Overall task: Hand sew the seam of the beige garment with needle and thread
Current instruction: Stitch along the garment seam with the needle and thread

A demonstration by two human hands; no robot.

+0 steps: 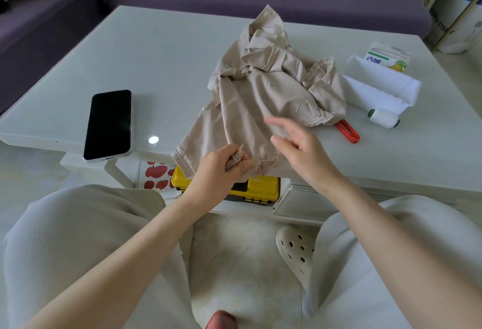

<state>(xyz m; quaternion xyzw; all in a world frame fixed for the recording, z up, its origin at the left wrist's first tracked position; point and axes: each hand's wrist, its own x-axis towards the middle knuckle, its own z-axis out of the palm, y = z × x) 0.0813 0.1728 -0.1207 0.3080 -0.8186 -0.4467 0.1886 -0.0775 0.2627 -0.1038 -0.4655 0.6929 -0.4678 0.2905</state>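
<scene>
The beige garment (263, 88) lies crumpled on the white table (161, 49), with its frayed lower edge hanging over the table's near side. My left hand (221, 169) pinches a bunched bit of that frayed seam edge at the table's front. My right hand (294, 143) hovers just right of it above the cloth, fingers spread and motion-blurred. I cannot make out a needle or thread in either hand. A white thread spool (383, 117) lies on its side to the right of the garment.
A black phone (109, 125) lies at the table's front left. A red-handled tool (348, 131) pokes out from under the garment. White boxes (380, 86) and a carton (388, 56) stand at the right. A yellow case (260, 187) and an apple-print notebook (155, 176) sit on the shelf below.
</scene>
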